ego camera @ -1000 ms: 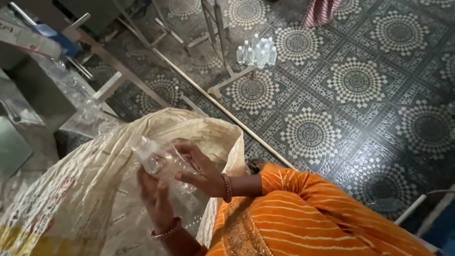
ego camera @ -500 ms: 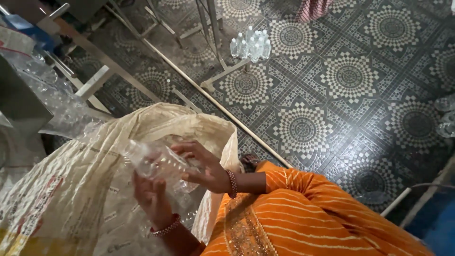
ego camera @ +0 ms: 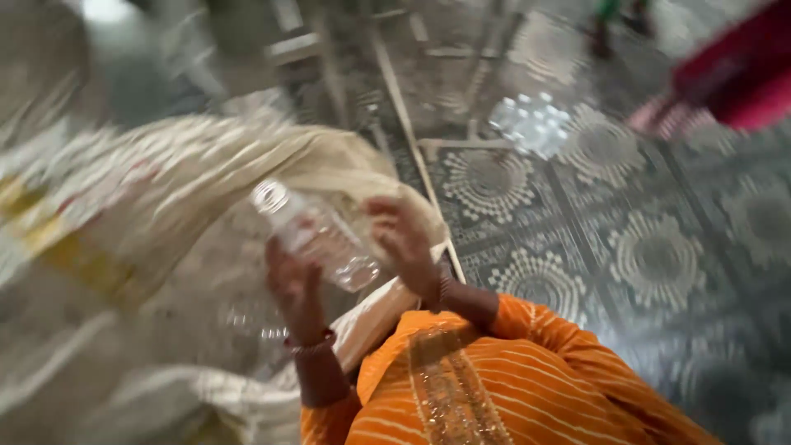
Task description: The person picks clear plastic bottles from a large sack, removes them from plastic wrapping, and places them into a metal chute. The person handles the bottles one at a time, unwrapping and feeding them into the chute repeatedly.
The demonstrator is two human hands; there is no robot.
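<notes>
A large woven sack (ego camera: 165, 206) is spread open, blurred by motion. Above its mouth a clear plastic bottle (ego camera: 317, 235) is held tilted, cap end up and to the left. The left hand (ego camera: 297, 288) is placed beneath the bottle, its grip closed on the lower side. To the bottle's right, the right hand (ego camera: 404, 243) is seen with fingers apart, touching the bottle's base. Farther right, a cluster of clear bottles (ego camera: 531, 124) is stood on the patterned floor (ego camera: 659, 264).

Orange striped sleeves w/ gold embroidered trim, red bangle on left wrist (ego camera: 310, 342), dark bangle on right.
</notes>
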